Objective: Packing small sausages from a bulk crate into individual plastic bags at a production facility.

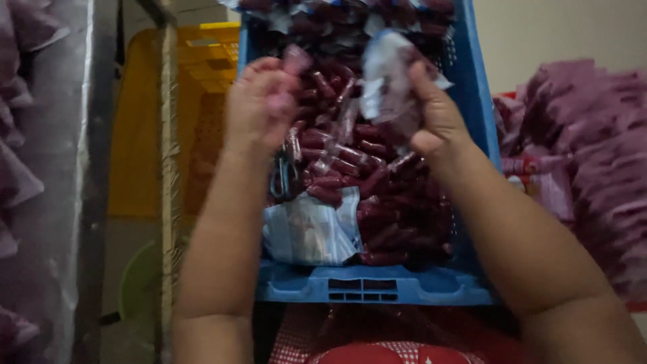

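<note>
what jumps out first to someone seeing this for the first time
The blue plastic crate in the middle, heaped with dark red sausage-like sticks in clear wrappers, draws the eye first. Above it the left hand pinches one small wrapped piece, while the right hand grips a crinkled clear bag. A yellow crate stands to the left, and mauve packets are piled at the right.

A plain pale wall point(559, 34) rises at the upper right. A yellow crate point(202, 61) stands at the left, a metal post point(167, 168) before it (light dim, reddish). Purple packets point(593, 148) are piled at the right.
</note>
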